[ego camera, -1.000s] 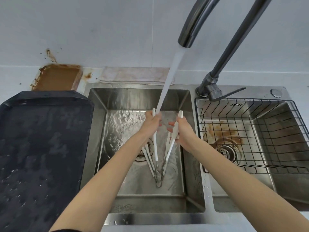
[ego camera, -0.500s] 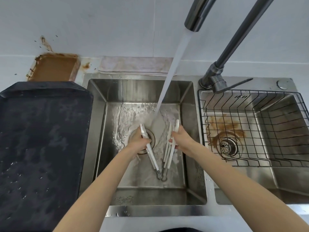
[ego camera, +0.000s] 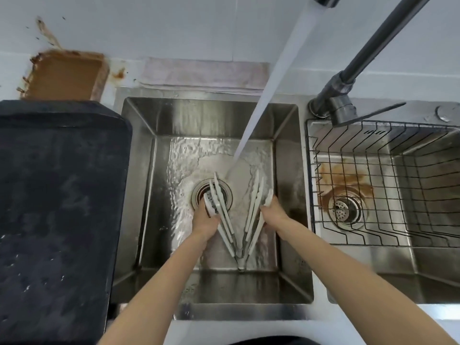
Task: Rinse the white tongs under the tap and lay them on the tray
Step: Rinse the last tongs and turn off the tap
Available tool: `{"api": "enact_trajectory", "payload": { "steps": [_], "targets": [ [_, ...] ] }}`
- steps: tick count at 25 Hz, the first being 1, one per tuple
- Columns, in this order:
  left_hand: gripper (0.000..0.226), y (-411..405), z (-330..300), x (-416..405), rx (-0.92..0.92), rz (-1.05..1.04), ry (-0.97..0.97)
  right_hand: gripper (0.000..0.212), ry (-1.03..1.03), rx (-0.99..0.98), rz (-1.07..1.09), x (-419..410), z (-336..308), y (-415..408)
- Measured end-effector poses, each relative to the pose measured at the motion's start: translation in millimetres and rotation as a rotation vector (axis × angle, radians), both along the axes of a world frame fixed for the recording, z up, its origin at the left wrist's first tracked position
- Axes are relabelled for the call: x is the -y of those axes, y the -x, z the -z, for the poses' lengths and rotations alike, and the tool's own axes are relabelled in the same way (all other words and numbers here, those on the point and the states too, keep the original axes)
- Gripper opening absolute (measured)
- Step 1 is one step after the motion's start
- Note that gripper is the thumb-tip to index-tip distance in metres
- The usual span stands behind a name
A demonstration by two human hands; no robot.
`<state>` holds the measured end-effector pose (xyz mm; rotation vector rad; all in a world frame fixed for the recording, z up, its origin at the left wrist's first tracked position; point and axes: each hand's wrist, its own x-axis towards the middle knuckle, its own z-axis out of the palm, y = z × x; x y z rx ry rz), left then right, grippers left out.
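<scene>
Left hand and right hand each grasp an arm of the splayed white tongs over the sink drain, below the tap stream.

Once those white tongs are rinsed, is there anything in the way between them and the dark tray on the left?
Nothing visible blocks the path. The white tongs are held low in the left sink basin, so they only need lifting over its left wall. The dark tray sits right beside that basin, with nothing seen lying on it.
</scene>
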<state>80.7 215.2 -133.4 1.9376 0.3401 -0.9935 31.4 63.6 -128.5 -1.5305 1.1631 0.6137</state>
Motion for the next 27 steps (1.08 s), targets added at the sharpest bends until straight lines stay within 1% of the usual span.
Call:
{"api": "enact_trajectory", "payload": {
  "steps": [3,6,9,10,15,17,18,19,21,23,25,27],
  "targets": [
    [0.051,3,8,4,0.047,0.007,-0.064,0.054,0.035,-0.022,-0.029,0,5,-1],
    [0.058,-1,12,11,0.076,0.033,-0.124,0.05,0.134,-0.006,-0.093,-4,9,-3],
    [0.073,-1,16,14,-0.006,0.06,-0.172,0.049,0.176,0.002,-0.063,-8,16,-1],
    [0.073,0,20,14,-0.035,0.068,-0.18,0.05,0.189,-0.014,-0.058,-9,18,0],
    [0.048,1,29,11,-0.079,0.012,-0.148,0.056,0.193,-0.091,-0.028,-3,25,6],
    [0.042,0,29,13,-0.055,0.003,-0.124,0.059,0.197,-0.095,-0.048,-3,27,6],
    [0.043,-1,30,15,-0.047,0.008,-0.125,0.061,0.207,-0.098,-0.052,-4,28,5],
    [0.046,-2,31,16,-0.044,0.027,-0.139,0.063,0.221,-0.104,-0.057,-6,29,4],
    [0.061,-1,34,18,-0.033,0.13,-0.217,0.067,0.253,-0.127,-0.1,-13,31,3],
    [0.074,2,35,21,-0.014,0.237,-0.299,0.071,0.307,-0.173,-0.208,-20,34,4],
    [0.079,7,35,23,0.018,0.282,-0.327,0.072,0.336,-0.19,-0.273,-22,38,4],
    [0.081,8,35,24,0.048,0.306,-0.334,0.071,0.318,-0.185,-0.269,-22,39,3]
  ]
}}
